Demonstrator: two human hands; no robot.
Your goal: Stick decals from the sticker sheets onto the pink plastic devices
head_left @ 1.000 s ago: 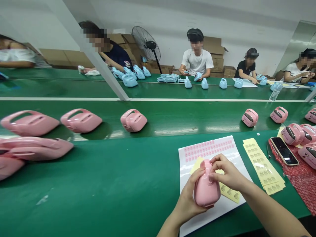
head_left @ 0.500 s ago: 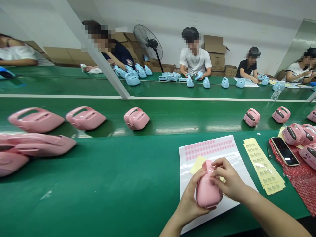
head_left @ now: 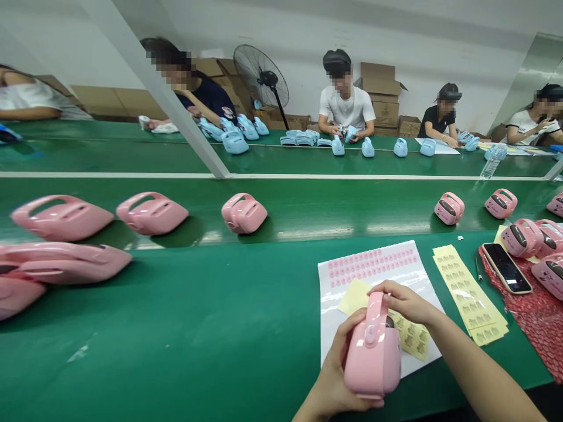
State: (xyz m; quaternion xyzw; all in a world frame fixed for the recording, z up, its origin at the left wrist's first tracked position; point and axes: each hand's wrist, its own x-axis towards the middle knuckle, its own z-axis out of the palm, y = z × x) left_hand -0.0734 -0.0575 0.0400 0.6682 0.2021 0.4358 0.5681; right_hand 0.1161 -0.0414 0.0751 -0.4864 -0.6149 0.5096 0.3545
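Observation:
My left hand [head_left: 329, 381] is wrapped round the left side and base of a pink plastic casing with a carry handle [head_left: 372, 363]. At the top of the handle, the fingers of my right hand [head_left: 402, 302] are closed on it from behind. A small oval pink label shows at the handle's lower end, and part of a dark window shows on the right side. Beneath the casing lies a white sheet with rows of small pink stickers [head_left: 373, 264]. A yellow sticker sheet [head_left: 413, 339] pokes out behind the casing, and a plain yellow piece [head_left: 354, 296] lies to its left.
Yellow sticker strips [head_left: 466, 293] lie to the right, beside a phone [head_left: 506, 268] on red bubble wrap [head_left: 534, 325]. Several pink casings [head_left: 244, 212] stand along the far strip and at both sides. Across the line, co-workers [head_left: 347, 102] handle blue casings; a slanted post [head_left: 176, 105] rises at left.
The pink casing has come nearer and turned, showing its handle end and dark window. My right hand has moved from the casing's side up to the handle's top.

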